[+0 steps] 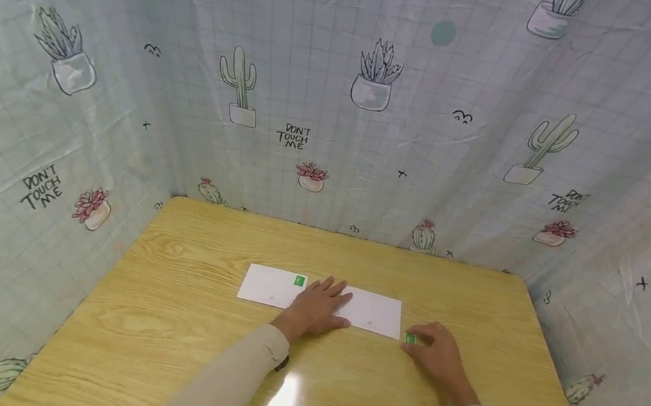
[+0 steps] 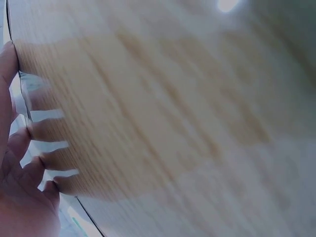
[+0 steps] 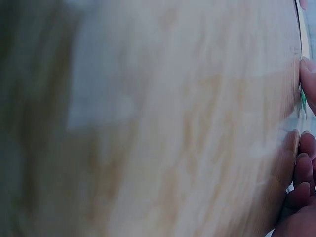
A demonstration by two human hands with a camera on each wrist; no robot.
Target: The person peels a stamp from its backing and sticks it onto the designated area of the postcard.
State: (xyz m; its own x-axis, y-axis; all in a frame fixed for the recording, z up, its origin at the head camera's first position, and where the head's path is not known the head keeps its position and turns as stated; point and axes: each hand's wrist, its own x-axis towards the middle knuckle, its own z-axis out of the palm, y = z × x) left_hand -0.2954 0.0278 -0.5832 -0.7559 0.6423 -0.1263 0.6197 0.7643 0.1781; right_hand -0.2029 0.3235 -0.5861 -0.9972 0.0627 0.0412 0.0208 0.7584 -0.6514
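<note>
Toward far edge of tabletop (image 1: 214, 228), left hand (image 1: 316, 307) spread on white paper (image 1: 375, 310); right hand (image 1: 438, 352) pinches green square (image 1: 410, 338) just off paper's right end. Light pressure could let paper skid; loose pinch could drop or skew square.

Glossy wood-grain table (image 1: 172, 341), matt paper sheets (image 1: 375, 311), creased cloth backdrop (image 1: 327, 108); matt cloth sleeves (image 1: 225, 384)

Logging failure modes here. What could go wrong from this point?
1. The right hand pinches a small green square just off the right end of the white paper; it could slip or land crooked.
2. The left hand lies spread across the paper's middle; if it shifts, the paper may slide.
3. That hand might also nudge the other green square close by.
</note>
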